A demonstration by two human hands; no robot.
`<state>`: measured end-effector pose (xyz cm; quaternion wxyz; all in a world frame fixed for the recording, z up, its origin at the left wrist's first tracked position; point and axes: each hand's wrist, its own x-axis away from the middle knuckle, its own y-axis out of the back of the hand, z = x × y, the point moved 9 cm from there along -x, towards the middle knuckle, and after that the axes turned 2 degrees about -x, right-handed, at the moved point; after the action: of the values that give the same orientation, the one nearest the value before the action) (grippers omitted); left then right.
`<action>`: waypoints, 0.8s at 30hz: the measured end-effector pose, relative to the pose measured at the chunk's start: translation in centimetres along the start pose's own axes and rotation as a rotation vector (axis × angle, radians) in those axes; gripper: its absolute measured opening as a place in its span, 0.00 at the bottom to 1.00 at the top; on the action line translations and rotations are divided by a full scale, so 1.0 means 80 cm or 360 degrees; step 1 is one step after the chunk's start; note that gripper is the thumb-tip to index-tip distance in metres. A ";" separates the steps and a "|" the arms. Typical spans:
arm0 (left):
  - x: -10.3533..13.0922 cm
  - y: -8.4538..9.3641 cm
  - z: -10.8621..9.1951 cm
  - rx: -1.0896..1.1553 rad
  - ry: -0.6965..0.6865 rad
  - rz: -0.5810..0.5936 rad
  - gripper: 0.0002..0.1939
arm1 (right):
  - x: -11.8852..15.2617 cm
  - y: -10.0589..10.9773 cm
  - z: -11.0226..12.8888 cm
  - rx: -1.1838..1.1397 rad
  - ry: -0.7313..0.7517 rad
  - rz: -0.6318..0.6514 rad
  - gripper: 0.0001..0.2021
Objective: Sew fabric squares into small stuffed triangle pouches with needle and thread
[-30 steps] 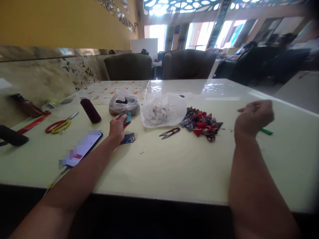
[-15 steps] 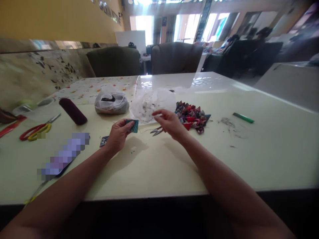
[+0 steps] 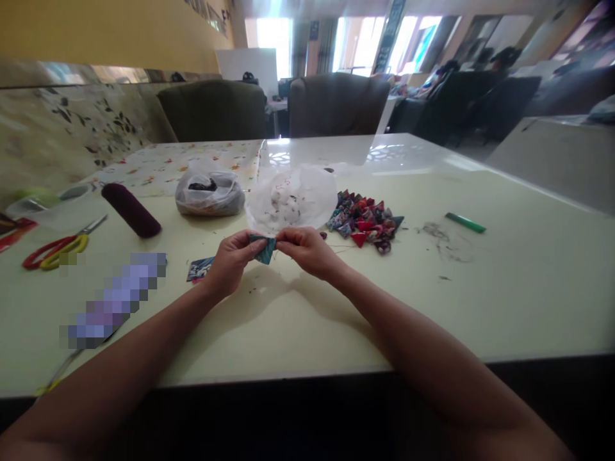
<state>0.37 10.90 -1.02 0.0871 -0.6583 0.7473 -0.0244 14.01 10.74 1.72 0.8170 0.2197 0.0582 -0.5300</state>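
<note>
Between finger and thumb, my left hand (image 3: 233, 259) pinches a small folded piece of teal patterned cloth (image 3: 264, 250), held just above the table. My right hand (image 3: 307, 250) is closed, its fingertips meeting at the cloth's right corner; whether a needle is between them is too small to see. Another patterned cloth piece (image 3: 199, 269) lies on the table, partly behind my left hand. Beyond my right hand sits a pile of folded, pointed cloth pieces (image 3: 365, 221) in red, blue and dark colours. White stuffing with dark bits rests on a plastic bag (image 3: 291, 202) just past both hands.
On the left are red-and-yellow scissors (image 3: 60, 250), a dark maroon case (image 3: 131, 210) and a blurred-out flat item (image 3: 118, 301). A tied plastic bag (image 3: 210, 195) stands farther back. To the right lie a green object (image 3: 466, 222) and loose threads (image 3: 444, 240). Chairs (image 3: 336, 107) line the far edge.
My right hand has come left and down to the cloth's corner; before, it was raised apart from it. The snips seen under it are now hidden. The view has shifted slightly.
</note>
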 end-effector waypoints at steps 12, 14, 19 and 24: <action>0.004 0.000 -0.006 -0.0022 0.0020 -0.0053 0.12 | 0.000 0.008 -0.008 -0.0086 -0.0071 -0.0098 0.10; 0.002 0.002 -0.006 -0.0025 0.0025 -0.0057 0.12 | -0.001 0.008 -0.012 -0.0091 -0.0101 -0.0099 0.10; -0.001 0.008 -0.004 -0.0037 -0.0019 -0.0075 0.11 | -0.002 0.012 -0.018 -0.0039 -0.0166 -0.0131 0.12; 0.000 0.009 -0.005 -0.0126 -0.0101 -0.0078 0.10 | 0.001 0.012 -0.018 -0.0127 -0.0198 -0.0187 0.16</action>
<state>-0.38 10.94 -0.75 0.0840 -0.6798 0.7281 0.0241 15.10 11.59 0.69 0.7946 0.1500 0.0413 -0.5869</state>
